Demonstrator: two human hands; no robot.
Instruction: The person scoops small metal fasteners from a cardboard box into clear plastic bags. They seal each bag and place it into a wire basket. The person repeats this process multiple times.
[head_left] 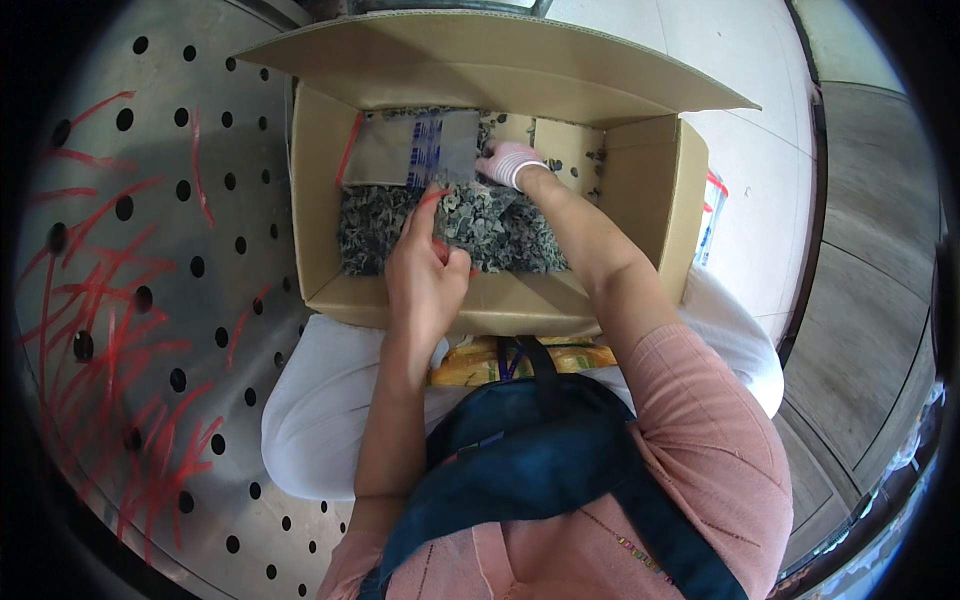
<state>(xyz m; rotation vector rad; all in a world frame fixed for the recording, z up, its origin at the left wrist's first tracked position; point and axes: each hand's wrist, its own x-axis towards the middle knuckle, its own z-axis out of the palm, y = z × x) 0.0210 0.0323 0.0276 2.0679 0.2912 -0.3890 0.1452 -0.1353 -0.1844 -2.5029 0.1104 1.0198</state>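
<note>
Grey, crinkled flakes point(520, 235) still cover much of the cardboard box point(640, 175) bottom, upper centre of the frame; its bare upper-right corner suggests part is used, plenty left. One clear bag point(375, 150) lies flat there, seemingly unfilled. The left hand's point(428, 275) fingers touch a red edge, and the gloved right hand point(508, 163) reaches beside the bag; neither grip's closure can be told.

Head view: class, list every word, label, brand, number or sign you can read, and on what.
None readable.
Clear, red-edged plastic bag inside brown cardboard box: blue print, too small.
Second bag outside: blue print, too small.
Dark blue strapped cloth: small mark, blurred.
Yellow plastic package: any print unreadable.
</note>
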